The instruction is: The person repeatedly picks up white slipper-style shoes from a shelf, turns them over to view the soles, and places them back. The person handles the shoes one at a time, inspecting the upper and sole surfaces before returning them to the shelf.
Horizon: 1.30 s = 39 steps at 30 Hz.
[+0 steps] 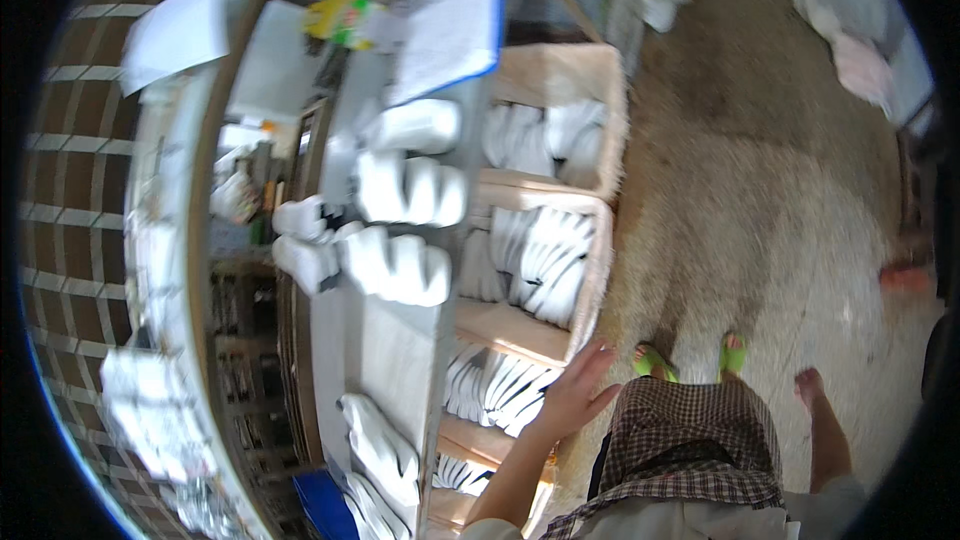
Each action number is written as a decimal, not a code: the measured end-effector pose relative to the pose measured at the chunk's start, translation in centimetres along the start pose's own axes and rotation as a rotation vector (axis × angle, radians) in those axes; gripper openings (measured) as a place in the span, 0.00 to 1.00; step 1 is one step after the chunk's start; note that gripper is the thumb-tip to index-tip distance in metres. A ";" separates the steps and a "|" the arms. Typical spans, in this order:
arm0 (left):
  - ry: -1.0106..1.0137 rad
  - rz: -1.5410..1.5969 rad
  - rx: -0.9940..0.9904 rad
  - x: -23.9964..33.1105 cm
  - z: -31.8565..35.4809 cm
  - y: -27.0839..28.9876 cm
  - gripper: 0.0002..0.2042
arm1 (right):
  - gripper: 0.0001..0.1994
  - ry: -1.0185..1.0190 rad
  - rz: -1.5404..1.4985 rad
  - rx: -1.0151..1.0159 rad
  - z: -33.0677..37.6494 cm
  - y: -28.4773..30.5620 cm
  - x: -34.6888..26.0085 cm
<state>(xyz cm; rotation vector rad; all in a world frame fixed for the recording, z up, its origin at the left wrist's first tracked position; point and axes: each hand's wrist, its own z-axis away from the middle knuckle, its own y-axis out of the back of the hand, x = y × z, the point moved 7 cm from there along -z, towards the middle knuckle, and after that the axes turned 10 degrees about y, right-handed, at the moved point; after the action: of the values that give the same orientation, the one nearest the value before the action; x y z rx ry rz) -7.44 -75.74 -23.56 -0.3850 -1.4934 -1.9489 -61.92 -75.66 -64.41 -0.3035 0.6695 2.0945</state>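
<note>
1. Left hand (pixel 575 392) is open, fingers spread, touching the rim of the wooden crate (pixel 592 280) and gripping nothing.
2. White pieces (pixel 545 255) are stacked inside that crate.
3. Right hand (pixel 808 385) hangs loose and empty, well apart from the crate, over the floor (pixel 760 190).

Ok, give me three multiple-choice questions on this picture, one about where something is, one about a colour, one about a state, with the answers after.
1. Where is the left hand?
A. at the rim of a wooden crate of white pieces
B. on the blue-edged clipboard
C. on the floor

2. What colour are the sandals on the feet?
A. red
B. green
C. black

3. How is the left hand?
A. open, fingers spread
B. closed in a fist
C. gripping a white piece

Answers:
1 A, the hand lies against the crate's near corner.
2 B, both sandals show bright green on the tan floor.
3 A, the fingers are apart and nothing is held.
</note>
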 end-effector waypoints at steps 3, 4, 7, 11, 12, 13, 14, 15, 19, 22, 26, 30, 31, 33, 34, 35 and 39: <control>-0.043 0.275 0.502 1.7 4.6 11.3 0.25 | 0.10 0.084 0.438 0.060 -0.8 5.4 1.3; -0.054 0.545 0.646 0.9 6.0 14.5 0.24 | 0.11 0.111 0.466 0.031 -2.1 6.1 0.8; -0.010 0.662 1.010 -3.4 8.1 23.9 0.24 | 0.13 0.153 0.617 0.019 -5.2 7.4 -2.1; 0.094 0.840 1.258 -13.0 6.9 33.4 0.26 | 0.17 0.894 0.931 -0.099 -5.5 2.2 -17.3; 0.120 0.986 1.249 -16.4 5.9 35.4 0.30 | 0.18 0.676 0.660 -0.111 -5.0 2.1 -19.9; 0.233 1.099 1.293 -20.3 5.0 37.1 0.31 | 0.20 0.447 0.378 -0.073 -4.1 2.3 -22.9; 0.308 1.194 1.328 -24.2 3.7 38.7 0.33 | 0.21 0.405 0.452 -0.072 -2.3 1.1 -26.9; 0.354 1.288 1.286 -27.9 2.3 40.0 0.33 | 0.21 0.419 0.482 -0.093 -0.5 -0.3 -31.0; 0.419 1.128 1.030 -39.8 -3.0 44.5 0.33 | 0.21 0.478 0.611 -0.189 5.2 -5.1 -43.4; 0.490 1.555 1.000 -45.7 -5.5 45.1 0.32 | 0.20 0.460 0.624 -0.228 5.8 -6.8 -47.2; 0.722 1.577 1.036 -47.8 -6.8 45.1 0.31 | 0.20 0.468 0.606 -0.159 4.1 -7.7 -47.9; 0.729 1.636 1.185 -49.1 -8.7 45.6 0.27 | 0.21 0.375 0.805 -0.251 2.3 -8.6 -47.0; 0.621 1.742 1.158 -49.3 -9.1 45.8 0.26 | 0.21 0.426 0.820 -0.267 1.9 -9.0 -47.8; 0.470 1.602 1.123 -48.8 -8.9 47.1 0.24 | 0.22 0.471 0.842 -0.302 1.5 -9.8 -49.8; 0.418 1.362 1.113 -47.7 -8.0 48.0 0.22 | 0.22 0.490 0.865 -0.315 1.4 -10.2 -51.2; 0.359 1.123 1.095 -45.7 -7.2 49.0 0.19 | 0.21 0.607 0.768 -0.288 1.8 -10.4 -53.5; 0.440 1.787 0.972 -35.6 -4.5 46.8 0.15 | 0.18 0.911 0.437 -0.309 5.4 -12.7 -63.9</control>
<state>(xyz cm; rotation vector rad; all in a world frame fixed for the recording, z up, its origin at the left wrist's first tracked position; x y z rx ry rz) 50.10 -75.63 -10.62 -0.4807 -0.8751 0.1375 -14.68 -110.58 -35.82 -1.4493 0.9836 2.4317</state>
